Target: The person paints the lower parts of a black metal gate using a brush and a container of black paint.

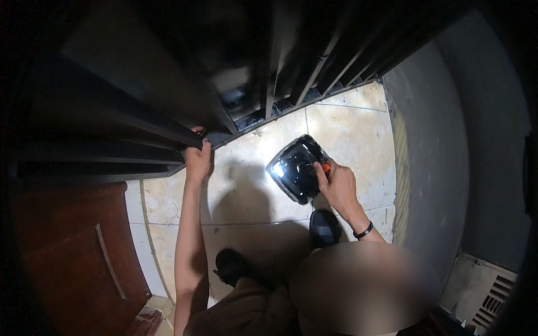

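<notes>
My left hand (198,159) is closed round an upright bar of the black metal gate (168,131), low down by its bottom rail. In my right hand (338,187) is a shallow, squarish tray (297,171) with a glossy black, wet-looking inside. The thumb lies over its near right rim, and the other fingers are partly hidden behind. A small orange piece (326,168) shows between thumb and fingers; its kind is unclear. The tray is held above the pale floor tiles, tilted, apart from the gate.
Gate bars run across the far side. A grey wall (431,145) curves along the right, with a slotted vent panel (493,299) lower down. At the left stands a brown wooden door or panel (78,252). My feet in black shoes (325,228) are on the stained tiles (347,129).
</notes>
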Tool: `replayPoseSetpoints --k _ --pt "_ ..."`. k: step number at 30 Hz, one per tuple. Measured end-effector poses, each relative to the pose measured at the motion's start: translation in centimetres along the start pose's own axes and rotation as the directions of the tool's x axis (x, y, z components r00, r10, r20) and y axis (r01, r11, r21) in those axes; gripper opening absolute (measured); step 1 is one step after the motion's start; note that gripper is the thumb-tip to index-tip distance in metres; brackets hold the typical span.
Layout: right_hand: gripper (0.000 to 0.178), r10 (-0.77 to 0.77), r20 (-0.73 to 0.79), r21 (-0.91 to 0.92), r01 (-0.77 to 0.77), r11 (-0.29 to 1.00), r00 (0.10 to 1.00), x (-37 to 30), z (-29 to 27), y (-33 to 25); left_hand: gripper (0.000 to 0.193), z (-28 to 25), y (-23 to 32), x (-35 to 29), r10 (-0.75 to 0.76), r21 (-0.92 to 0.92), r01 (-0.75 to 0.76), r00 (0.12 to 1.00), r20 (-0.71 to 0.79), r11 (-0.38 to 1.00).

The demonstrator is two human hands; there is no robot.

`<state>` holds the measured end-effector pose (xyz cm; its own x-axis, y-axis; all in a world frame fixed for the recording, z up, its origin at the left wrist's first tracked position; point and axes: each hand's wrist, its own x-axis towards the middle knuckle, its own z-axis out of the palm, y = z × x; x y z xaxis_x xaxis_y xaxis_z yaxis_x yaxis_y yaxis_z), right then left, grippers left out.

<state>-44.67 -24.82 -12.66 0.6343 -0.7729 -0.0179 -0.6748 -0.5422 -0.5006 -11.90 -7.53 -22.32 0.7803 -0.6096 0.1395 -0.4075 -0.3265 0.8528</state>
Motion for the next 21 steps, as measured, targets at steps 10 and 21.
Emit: replayPoseSetpoints --k 10,21 --pt "0.027 0.116 -0.097 0.273 -0.086 0.958 0.988 -1.4 -2.2 -1.4 0.037 0.0 -1.0 0.1 0.002 -0.009 -0.002 1.000 -0.017 1.000" --pt "0.021 0.218 0.192 0.175 -0.252 0.952 0.957 -9.5 -3.7 3.5 0.041 0.1 0.5 -0.3 -0.034 -0.044 0.034 0.999 0.006 0.998"
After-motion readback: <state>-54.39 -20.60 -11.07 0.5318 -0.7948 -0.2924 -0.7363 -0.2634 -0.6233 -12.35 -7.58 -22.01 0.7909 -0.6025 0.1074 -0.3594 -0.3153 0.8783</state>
